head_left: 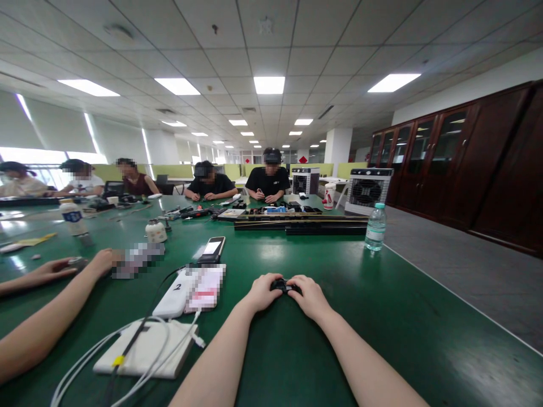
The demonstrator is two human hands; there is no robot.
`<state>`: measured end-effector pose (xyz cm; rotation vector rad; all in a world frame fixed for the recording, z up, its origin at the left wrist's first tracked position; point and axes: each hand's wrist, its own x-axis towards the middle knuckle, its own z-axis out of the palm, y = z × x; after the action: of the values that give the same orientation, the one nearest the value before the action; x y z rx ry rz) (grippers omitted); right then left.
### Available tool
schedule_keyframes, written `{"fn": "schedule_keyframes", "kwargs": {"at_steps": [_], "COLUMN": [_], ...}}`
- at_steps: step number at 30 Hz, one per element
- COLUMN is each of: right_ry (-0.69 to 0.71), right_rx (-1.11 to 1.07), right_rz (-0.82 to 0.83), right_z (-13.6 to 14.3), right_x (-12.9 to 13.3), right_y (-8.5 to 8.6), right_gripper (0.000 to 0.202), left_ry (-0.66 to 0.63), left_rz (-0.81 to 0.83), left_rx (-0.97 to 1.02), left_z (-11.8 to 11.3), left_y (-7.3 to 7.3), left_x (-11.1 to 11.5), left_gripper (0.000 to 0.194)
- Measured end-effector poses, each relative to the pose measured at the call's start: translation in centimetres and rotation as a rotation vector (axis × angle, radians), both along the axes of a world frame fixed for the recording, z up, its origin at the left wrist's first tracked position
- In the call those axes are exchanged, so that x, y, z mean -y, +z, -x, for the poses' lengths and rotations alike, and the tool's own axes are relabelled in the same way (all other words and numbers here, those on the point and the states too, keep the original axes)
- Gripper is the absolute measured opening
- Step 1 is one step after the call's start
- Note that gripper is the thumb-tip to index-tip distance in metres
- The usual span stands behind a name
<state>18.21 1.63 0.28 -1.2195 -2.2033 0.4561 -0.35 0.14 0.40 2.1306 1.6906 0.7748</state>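
Note:
A small black object (283, 286) rests low over the green table (339, 350), straight in front of me; its kind is too small to make out. My left hand (266, 290) grips its left end, thumb on the near side. From the other side my right hand (306, 291) holds the right end, its thumb and fingers closed round it. Both hands partly cover the object, so only its middle shows between my thumbs.
Left of my arm lie a white power bank (173, 294), a phone (212, 250) and a white box (144, 347) with cables. A neighbour's hands (104, 263) are further left. Long black bars (326, 226) lie ahead; a water bottle (375, 227) stands right. Several people sit beyond.

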Motion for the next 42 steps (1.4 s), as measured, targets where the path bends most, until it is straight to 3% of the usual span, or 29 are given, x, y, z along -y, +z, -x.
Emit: {"fn": "schedule_keyframes", "kwargs": {"at_steps": [12,18,26,42], "right_ry": [-0.007,-0.041,-0.047,-0.066], "right_rx": [-0.082,-0.08,-0.109,-0.125], "right_rz": [0.034,0.061,0.078,0.099], "right_z": [-0.47,-0.46,-0.52,-0.53], "right_x": [0.06,0.09,-0.02,-0.03], "right_y": [0.04,0.05,-0.01,0.0], "right_gripper": [0.034,0.034,0.032,0.031], "left_ry": [-0.022,0.014,0.0,0.005], "left_rz": [-0.034,0.023,-0.006,-0.008], "left_rx": [-0.017,0.021,-0.032,0.021], "left_z": [0.11,0.21,0.04,0.09], "left_y": [-0.34,-0.42,-0.22,-0.28], "left_x": [-0.17,-0.2,-0.16,-0.13], "left_gripper": [0.043,0.059,0.041,0.037]}}
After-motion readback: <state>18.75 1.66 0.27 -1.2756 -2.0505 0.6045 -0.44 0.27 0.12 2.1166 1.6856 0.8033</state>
